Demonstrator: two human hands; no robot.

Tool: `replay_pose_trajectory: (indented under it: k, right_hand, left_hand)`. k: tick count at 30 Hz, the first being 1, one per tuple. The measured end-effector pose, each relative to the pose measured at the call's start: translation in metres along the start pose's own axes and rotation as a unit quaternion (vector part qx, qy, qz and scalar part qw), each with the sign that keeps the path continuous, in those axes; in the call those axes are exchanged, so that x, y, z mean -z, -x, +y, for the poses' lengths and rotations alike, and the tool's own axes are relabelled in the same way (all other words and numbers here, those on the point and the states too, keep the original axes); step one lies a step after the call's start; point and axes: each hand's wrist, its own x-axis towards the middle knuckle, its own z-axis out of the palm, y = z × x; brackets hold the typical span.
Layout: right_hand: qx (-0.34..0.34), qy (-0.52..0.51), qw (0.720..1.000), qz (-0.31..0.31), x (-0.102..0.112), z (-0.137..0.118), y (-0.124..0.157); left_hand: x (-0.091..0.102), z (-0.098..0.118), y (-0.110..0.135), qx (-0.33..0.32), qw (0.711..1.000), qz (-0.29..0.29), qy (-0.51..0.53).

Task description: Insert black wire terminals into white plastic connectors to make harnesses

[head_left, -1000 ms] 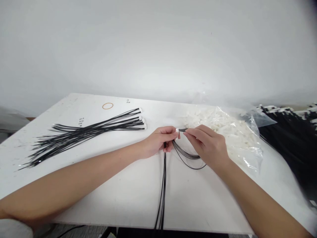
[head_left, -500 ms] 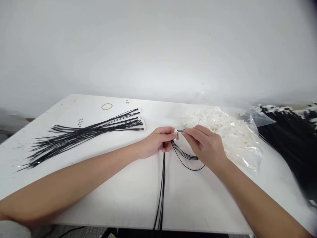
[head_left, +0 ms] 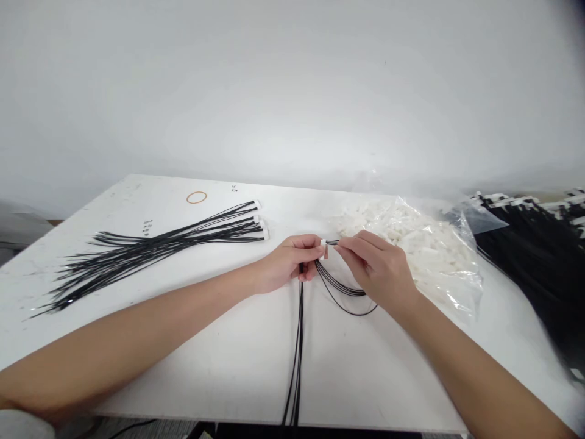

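Observation:
My left hand (head_left: 292, 262) pinches a small white connector (head_left: 323, 247) between thumb and forefinger and also grips a bundle of thin black wires (head_left: 298, 341) that hangs down over the table's near edge. My right hand (head_left: 377, 268) holds the ends of those wires at the connector, fingertips touching it. The wires loop (head_left: 347, 292) below and between both hands.
A white table (head_left: 237, 341) carries a finished pile of black wires with white connectors (head_left: 155, 247) at the left, a rubber band (head_left: 197, 197) behind it, a clear bag of white connectors (head_left: 425, 250) at the right, and a large heap of black wires (head_left: 539, 256) at the far right.
Both hands and the wire loop have shifted very slightly left; the grip on connector and wires is the same.

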Motion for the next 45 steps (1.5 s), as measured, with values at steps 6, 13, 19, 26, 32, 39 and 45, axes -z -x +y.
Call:
replay_pose_trajectory:
  k: [6, 13, 19, 26, 32, 39, 45]
  right_hand:
    - [0.006, 0.0, 1.0, -0.003, -0.0005, 0.0007, -0.0004]
    - [0.001, 0.0, 1.0, -0.008, -0.0007, 0.0006, 0.0006]
    - [0.0, -0.001, 1.0, -0.012, -0.0016, 0.0013, 0.0006]
    - [0.009, 0.003, 1.0, -0.012, -0.0023, 0.0023, 0.0012]
    - [0.014, 0.017, 1.0, -0.007, -0.0026, 0.0011, 0.0009]
    - [0.012, 0.027, 1.0, -0.005, -0.0032, 0.0006, 0.0011]
    - [0.005, 0.065, 0.998, -0.009, -0.0058, 0.0005, 0.0019]
  left_hand:
    - [-0.0002, -0.0004, -0.0001, -0.002, 1.0, 0.004, -0.006]
    - [-0.0007, 0.0002, 0.0008, -0.004, 1.0, 0.001, -0.012]
    - [-0.0004, 0.0003, 0.0011, 0.0, 1.0, 0.0, -0.014]
    - [-0.0002, -0.0004, 0.0008, -0.004, 1.0, 0.003, -0.014]
    - [0.0001, -0.0003, 0.0009, -0.006, 1.0, -0.001, -0.018]
    - [-0.001, 0.0009, 0.0008, 0.001, 1.0, 0.002, -0.012]
    - [-0.0013, -0.0003, -0.0014, 0.012, 1.0, 0.012, -0.004]
